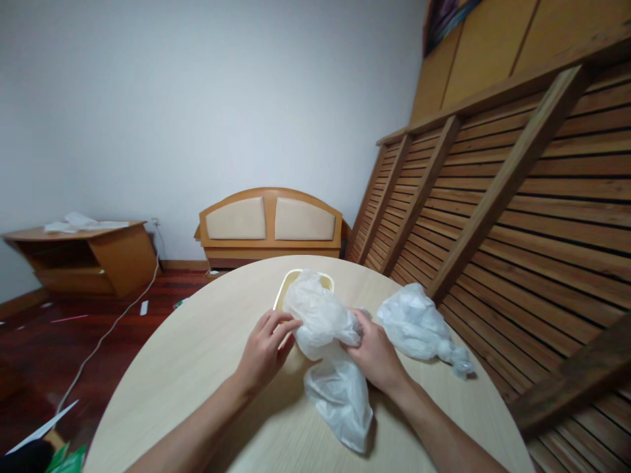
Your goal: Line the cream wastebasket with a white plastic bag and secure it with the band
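A crumpled white plastic bag (325, 328) lies in front of me on the round pale wooden table (197, 368). My left hand (266, 345) pinches the bag's left edge with curled fingers. My right hand (374, 351) grips its right side, fingers closed on the plastic. The bag's lower part hangs toward me across the tabletop. Behind the bag, a pale yellow tray (288, 286) is partly covered by it. A second bunched white plastic bag (419, 325) rests on the table to the right of my right hand, untouched.
A slatted wooden bed frame (517, 197) leans along the right, close to the table's edge. A padded wooden headboard (270, 226) stands against the far wall. A low wooden cabinet (83, 259) with papers on top is at the left. A cable (113, 322) runs across the dark floor.
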### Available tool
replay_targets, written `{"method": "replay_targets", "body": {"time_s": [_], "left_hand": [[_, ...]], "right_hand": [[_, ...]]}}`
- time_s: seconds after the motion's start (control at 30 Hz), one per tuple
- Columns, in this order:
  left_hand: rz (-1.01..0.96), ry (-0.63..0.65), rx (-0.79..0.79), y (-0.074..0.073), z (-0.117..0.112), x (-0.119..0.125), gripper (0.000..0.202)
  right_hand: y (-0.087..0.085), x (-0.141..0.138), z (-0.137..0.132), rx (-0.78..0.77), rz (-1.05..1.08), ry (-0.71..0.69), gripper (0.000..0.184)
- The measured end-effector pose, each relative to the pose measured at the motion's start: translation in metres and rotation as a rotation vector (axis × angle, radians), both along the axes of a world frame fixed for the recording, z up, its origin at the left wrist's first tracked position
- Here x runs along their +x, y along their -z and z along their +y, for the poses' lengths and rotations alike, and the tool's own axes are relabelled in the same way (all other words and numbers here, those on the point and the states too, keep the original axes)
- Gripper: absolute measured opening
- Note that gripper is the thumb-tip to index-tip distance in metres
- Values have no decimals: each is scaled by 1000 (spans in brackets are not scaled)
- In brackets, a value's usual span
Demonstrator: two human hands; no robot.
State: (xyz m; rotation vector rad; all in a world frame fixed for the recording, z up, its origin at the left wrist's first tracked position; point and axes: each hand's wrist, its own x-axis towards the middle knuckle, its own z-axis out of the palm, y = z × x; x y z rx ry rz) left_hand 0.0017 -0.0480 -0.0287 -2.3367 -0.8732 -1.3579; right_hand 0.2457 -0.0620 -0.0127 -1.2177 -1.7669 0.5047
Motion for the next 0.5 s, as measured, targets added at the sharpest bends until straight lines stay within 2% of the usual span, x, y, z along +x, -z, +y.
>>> {"method": "replay_targets", "body": {"time_s": [0.03, 0.1, 0.2, 0.33, 0.4, 0.5], "left_hand": [[-18, -6, -9, 1, 1, -1, 23], [-52, -18, -29, 2, 3, -1, 26], [-83, -21, -67, 3, 4, -1, 31], [-50, -4, -179, 1, 4, 0, 44], [-22, 1, -227, 0, 4, 1, 48], [8, -2, -287, 0, 7, 1, 49]], "right_hand": [[-3, 2, 0, -5, 33, -37, 35], [-8, 7, 1, -13, 146, -105, 26], [-9, 17, 4, 50, 345, -88, 35], [-3, 28, 12, 163, 508, 44, 53], [0, 32, 17, 133, 557, 80, 55], [3, 35, 23, 74, 625, 133, 49]]}}
